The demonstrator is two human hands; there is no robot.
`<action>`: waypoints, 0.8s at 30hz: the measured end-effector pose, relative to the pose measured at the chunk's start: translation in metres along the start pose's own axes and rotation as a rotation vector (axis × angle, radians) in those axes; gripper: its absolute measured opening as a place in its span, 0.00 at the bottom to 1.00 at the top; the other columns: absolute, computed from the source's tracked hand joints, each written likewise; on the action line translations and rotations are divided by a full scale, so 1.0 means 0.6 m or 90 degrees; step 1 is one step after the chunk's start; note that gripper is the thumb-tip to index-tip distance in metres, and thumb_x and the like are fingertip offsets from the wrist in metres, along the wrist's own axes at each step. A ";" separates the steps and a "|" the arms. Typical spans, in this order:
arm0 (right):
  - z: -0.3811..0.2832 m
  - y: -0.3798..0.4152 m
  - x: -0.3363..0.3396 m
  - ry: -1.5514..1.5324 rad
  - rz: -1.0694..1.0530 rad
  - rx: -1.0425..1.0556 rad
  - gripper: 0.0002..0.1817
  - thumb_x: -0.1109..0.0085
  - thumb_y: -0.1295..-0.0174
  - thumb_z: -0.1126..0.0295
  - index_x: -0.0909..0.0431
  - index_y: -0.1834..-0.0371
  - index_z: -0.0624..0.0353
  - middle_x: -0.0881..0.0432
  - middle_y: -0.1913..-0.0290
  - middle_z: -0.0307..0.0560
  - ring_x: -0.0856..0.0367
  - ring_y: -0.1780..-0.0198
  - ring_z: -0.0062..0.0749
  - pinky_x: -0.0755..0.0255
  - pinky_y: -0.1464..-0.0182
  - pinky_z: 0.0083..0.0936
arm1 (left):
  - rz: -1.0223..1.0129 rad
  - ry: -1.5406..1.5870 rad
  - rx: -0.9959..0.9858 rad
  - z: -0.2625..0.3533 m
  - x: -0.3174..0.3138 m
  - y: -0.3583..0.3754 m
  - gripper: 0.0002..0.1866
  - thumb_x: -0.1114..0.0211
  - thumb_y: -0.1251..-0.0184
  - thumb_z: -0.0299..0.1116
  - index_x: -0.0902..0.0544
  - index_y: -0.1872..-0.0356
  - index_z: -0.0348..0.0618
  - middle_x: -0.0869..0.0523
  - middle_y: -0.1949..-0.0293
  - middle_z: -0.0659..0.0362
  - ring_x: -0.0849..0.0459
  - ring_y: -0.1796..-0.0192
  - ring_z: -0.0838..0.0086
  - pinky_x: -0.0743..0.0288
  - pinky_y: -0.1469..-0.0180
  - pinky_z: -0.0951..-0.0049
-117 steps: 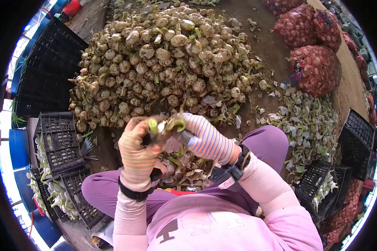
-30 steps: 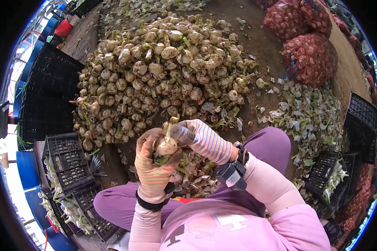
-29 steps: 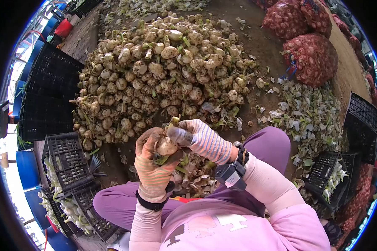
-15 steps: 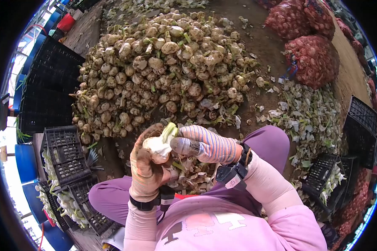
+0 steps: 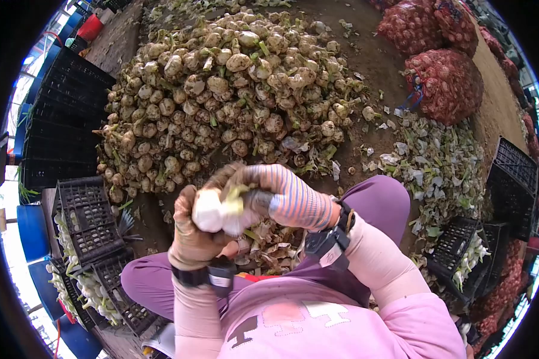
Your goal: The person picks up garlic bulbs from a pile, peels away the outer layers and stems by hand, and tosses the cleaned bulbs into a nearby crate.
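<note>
Far left there's a row of blue drums (image 5: pixel 35 233), then tall black crates (image 5: pixel 66 116) standing next to the big heap. Below those sit a couple of slatted crates (image 5: pixel 85 218), with pale bulbs and stems showing at their side. The heap of bulbs (image 5: pixel 221 113) is on the floor in front of the person, mostly brown and dirty, with green stems poking out here and there.

The left hand (image 5: pixel 196 235), in a grubby glove, has its grip wrapped around a white bulb (image 5: pixel 208 212), held up above the lap, between the knees and the heap. Just right of it, the right hand (image 5: pixel 284 197), striped glove, has its fingers up by the bulb's yellow-green stem (image 5: pixel 235 200). It's pretty blurry there, so you can't tell if that grip is actually closed on anything.

Further right, loose peelings (image 5: pixel 443 164) cover the floor, red net sacks (image 5: pixel 446 87) slump above them, and another black crate (image 5: pixel 453 248) holds more white bulbs.
</note>
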State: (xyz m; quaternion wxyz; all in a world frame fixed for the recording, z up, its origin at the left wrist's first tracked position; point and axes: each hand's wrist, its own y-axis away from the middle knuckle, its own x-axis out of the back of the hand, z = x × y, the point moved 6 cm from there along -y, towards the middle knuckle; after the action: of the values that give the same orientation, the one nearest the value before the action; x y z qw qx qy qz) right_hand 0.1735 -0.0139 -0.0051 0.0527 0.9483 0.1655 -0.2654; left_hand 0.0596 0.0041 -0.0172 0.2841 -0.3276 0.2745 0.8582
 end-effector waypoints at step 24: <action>0.027 0.005 0.078 -0.184 0.194 0.061 0.12 0.51 0.40 0.73 0.26 0.55 0.64 0.20 0.61 0.42 0.22 0.62 0.23 0.27 0.57 0.19 | 0.002 0.016 -0.181 0.045 0.041 0.035 0.27 0.49 0.32 0.46 0.36 0.36 0.45 0.30 0.40 0.49 0.26 0.43 0.59 0.23 0.48 0.69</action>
State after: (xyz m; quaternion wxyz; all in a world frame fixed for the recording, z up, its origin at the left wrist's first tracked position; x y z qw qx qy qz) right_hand 0.2045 -0.0064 -0.0432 0.0700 0.9158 -0.0016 -0.3955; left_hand 0.0189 0.0148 -0.0120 0.2301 -0.3751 0.1546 0.8845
